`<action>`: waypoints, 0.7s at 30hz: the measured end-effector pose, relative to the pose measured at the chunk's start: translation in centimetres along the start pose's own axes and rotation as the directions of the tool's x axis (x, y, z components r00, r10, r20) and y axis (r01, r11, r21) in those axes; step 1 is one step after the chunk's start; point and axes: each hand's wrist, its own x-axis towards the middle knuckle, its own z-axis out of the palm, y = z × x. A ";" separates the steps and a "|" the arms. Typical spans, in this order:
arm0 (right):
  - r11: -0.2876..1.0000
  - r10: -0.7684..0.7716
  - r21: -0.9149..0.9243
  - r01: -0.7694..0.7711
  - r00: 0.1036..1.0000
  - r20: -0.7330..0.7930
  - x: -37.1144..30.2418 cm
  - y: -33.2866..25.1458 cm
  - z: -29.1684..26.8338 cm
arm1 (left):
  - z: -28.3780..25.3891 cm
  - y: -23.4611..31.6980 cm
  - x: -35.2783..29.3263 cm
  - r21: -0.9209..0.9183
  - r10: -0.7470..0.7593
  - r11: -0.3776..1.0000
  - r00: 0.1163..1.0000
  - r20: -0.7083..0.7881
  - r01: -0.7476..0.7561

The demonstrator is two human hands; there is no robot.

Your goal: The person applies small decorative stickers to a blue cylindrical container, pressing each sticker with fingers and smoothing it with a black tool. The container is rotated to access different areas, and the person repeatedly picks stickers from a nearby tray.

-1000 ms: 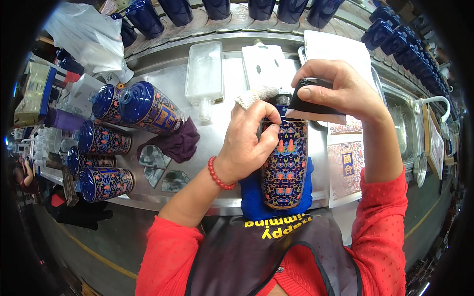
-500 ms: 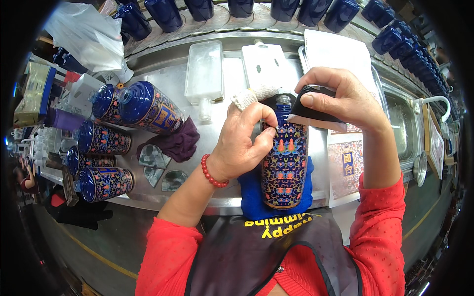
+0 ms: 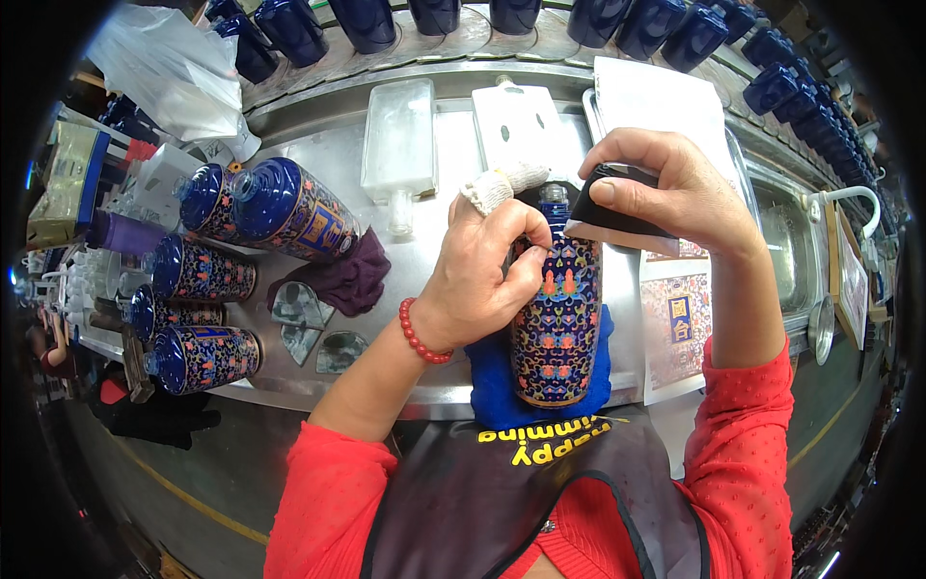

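A dark blue bottle [image 3: 558, 318] with a colourful floral pattern lies in front of me on a blue cloth [image 3: 490, 386], its neck pointing away. My left hand [image 3: 482, 275] is at the bottle's upper left, thumb and forefinger curled together against the surface; anything between them is too small to make out. White knitted fabric [image 3: 492, 191] covers other fingers of that hand. Closed around a black block-like scraper [image 3: 625, 203] with a pale lower edge, my right hand [image 3: 666, 193] is beside the bottle's right shoulder. The scraper's edge is close to the bottle; contact is unclear.
Several patterned bottles [image 3: 207, 359] are on the left, one resting on a purple cloth [image 3: 338, 275]. Ahead lie a clear bottle [image 3: 398, 140] and a white bottle [image 3: 516, 125]. Printed sheets [image 3: 675, 333] lie right, near a sink [image 3: 786, 251]. Plain blue bottles [image 3: 362, 24] line a conveyor [image 3: 444, 48].
My left hand has shifted slightly right and upward along the bottle's shoulder. The right hand with the scraper has barely moved. The blue bottles on the conveyor have moved right.
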 end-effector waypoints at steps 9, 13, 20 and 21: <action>0.998 -0.005 0.061 0.002 0.998 0.056 0.0 -0.5 0.1 | -0.6 0.1 -0.1 0.060 0.078 0.995 0.997 0.016 -0.079; 0.998 0.032 0.057 -0.035 0.998 0.053 -0.1 -0.7 0.4 | -1.0 0.2 0.0 0.057 0.090 0.994 0.995 0.040 -0.092; 1.000 -0.014 -0.014 0.014 1.000 -0.020 -0.9 -1.3 1.8 | -2.0 0.0 0.0 0.020 0.072 0.997 0.993 0.094 -0.074; 0.999 -0.029 -0.032 0.028 0.999 -0.038 -1.1 -1.5 2.1 | -2.1 -0.1 0.0 0.033 0.084 0.996 0.992 0.095 -0.088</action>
